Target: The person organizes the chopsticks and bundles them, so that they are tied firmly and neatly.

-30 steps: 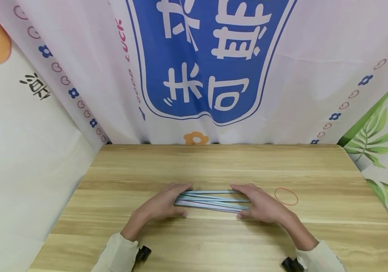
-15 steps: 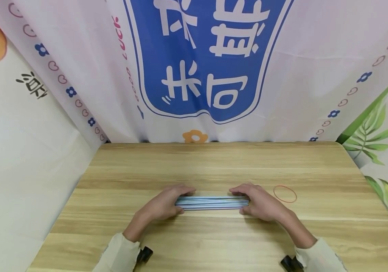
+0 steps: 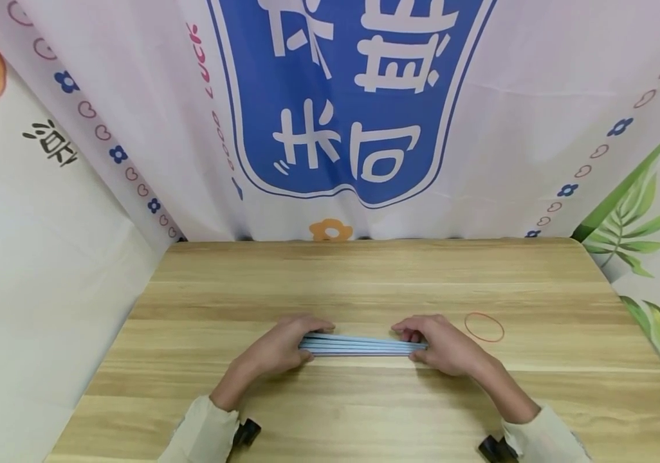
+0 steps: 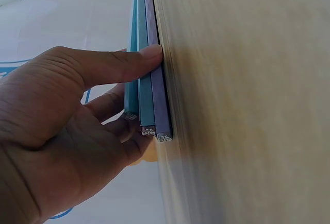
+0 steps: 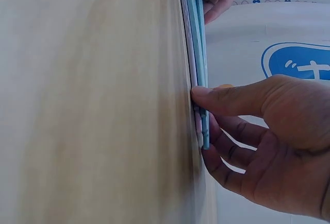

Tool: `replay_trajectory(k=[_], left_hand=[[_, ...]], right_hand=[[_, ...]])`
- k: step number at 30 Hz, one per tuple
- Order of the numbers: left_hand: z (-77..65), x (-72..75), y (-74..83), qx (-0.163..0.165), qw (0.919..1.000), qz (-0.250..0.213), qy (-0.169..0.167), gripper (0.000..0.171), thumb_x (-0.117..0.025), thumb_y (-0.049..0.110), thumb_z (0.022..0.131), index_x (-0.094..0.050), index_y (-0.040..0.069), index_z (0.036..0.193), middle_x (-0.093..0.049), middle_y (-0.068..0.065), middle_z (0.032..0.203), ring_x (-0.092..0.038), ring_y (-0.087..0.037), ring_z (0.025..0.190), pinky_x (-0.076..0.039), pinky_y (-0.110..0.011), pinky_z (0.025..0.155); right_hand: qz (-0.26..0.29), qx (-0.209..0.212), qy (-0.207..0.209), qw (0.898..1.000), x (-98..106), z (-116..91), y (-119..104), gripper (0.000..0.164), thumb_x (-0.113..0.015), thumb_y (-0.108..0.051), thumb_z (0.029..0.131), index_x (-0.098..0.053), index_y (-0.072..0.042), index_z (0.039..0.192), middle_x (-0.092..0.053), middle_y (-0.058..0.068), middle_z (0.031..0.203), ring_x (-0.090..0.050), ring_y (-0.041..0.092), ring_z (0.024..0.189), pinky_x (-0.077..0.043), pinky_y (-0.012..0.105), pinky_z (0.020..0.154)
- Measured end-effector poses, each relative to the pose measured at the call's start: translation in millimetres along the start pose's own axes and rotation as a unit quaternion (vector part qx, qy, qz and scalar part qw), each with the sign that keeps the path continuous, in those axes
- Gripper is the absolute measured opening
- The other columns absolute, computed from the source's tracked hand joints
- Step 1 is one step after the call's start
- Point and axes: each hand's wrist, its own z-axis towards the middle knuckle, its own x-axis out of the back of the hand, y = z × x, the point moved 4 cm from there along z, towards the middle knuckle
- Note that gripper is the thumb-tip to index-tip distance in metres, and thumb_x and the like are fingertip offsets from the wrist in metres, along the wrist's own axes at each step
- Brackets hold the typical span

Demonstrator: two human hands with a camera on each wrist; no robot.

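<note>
Blue and purple sticks point(image 3: 361, 348) span the lower centre; I see the left hand point(image 3: 278, 346) and right hand point(image 3: 447, 347), fingers grasping opposite ends.

"The sticks point(image 3: 359, 345) have closed up! A second ago, loosely splayed, tabletop point(image 3: 330, 411) showing between; now, a narrower band!"

"And the hands have tightened with them: left hand point(image 3: 280, 345), right hand point(image 3: 446, 345), both thumbs now nearer the fingers opposite!"

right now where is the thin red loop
In the head view, the thin red loop lies on the light wood-grained table, just to the right of the bare right hand, apart from it.
</note>
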Motion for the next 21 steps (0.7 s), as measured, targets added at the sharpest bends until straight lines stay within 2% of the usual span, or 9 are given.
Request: replay_trajectory(k=[5, 12, 21], left_hand=[[0.6, -1.6, 2.6, -0.005, 1.0000, 0.006, -0.005, 0.056, -0.079, -0.010, 0.089, -0.068, 0.007, 0.141, -0.072, -0.009, 0.140, -0.067, -0.028, 0.130, -0.054, -0.049, 0.109], [2.4, -1.7, 6.1, -0.003, 0.9998, 0.016, -0.015, 0.056, -0.079, -0.008, 0.090, -0.067, 0.008, 0.143, -0.071, -0.009, 0.141, -0.066, -0.028, 0.131, -0.054, -0.049, 0.109], [2.9, -3.3, 7.3, 0.006, 0.9999, 0.001, -0.014, 0.056, -0.078, -0.010, 0.089, -0.068, 0.009, 0.142, -0.074, -0.007, 0.136, -0.069, -0.025, 0.127, -0.056, -0.046, 0.108]], right_hand=[[-0.004, -0.011, -0.008, 1.000, -0.7, -6.6, 0.3, 0.041, -0.082, 0.000, 0.091, -0.073, -0.003, 0.131, -0.071, -0.005, 0.102, -0.063, 0.008, 0.095, -0.057, 0.027, 0.082], [-0.032, -0.018, 0.009, 0.999, 0.5, -10.5, -1.2, 0.039, -0.081, 0.001, 0.091, -0.074, -0.006, 0.129, -0.073, -0.006, 0.103, -0.066, 0.008, 0.096, -0.058, 0.029, 0.084], [-0.044, -0.016, 0.007, 0.999, 0.0, -11.3, -3.0, 0.037, -0.083, 0.000, 0.089, -0.076, -0.007, 0.125, -0.070, -0.008, 0.095, -0.063, 0.006, 0.090, -0.056, 0.029, 0.081]])
